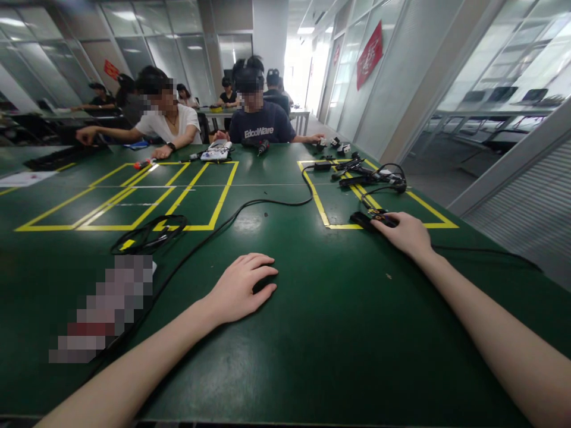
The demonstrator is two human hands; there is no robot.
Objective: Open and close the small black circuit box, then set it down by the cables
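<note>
My left hand [245,288] rests on the green table with its fingers spread and slightly curled, holding nothing. Out at the right, my right hand [405,233] is closed around a dark, narrow device [364,222] with a yellowish part at its top; its exact kind is partly hidden by the fingers. Just beyond that hand lies a tangle of black cables and adapters [357,175]. A long black cord [250,203] crosses the table to the left of both hands. Beside my left forearm lies a blurred flat item [104,309].
Yellow tape frames [214,217] mark the green table [294,356]. A coiled black cable [149,235] lies at the left. Across the table sit two people, near a white power strip [216,151] and a screwdriver-like tool [263,147]. White plugs [342,148] stand at the far right.
</note>
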